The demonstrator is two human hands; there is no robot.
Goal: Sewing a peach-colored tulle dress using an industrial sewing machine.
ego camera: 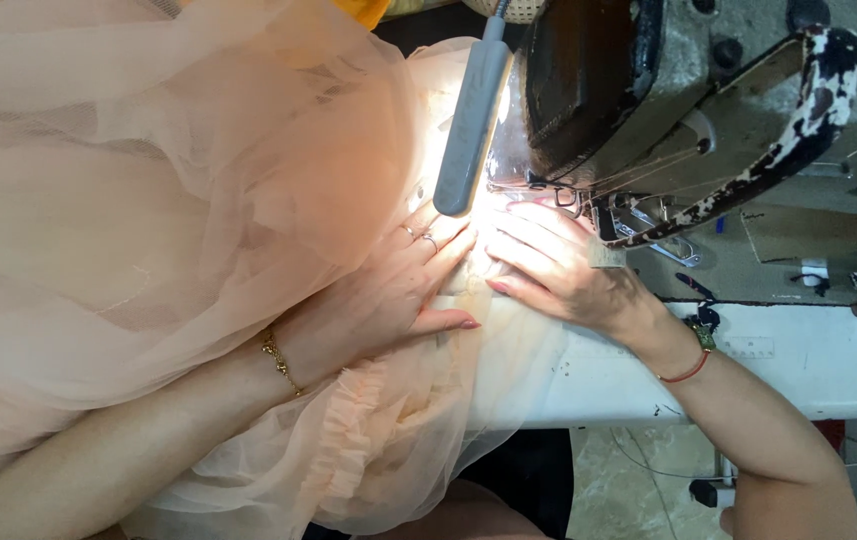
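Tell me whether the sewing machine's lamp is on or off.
On. The lamp casts a bright glare on the fabric and both hands beneath it.

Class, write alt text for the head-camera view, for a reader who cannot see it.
Two bare hands, the left hand and right hand, press peach tulle fabric flat under the needle area of a worn sewing machine, lit by a small grey lamp. The fabric billows across a white table.

Both forearms are bare — no sleeves in view. The left hand (388, 295) wears 2 thin rings on its fingers (428, 240) and a fine gold chain bracelet (278, 362) at the wrist. The right hand (558, 270) has a red cord bracelet (688, 372) — with a small green piece. Nails are painted pink.
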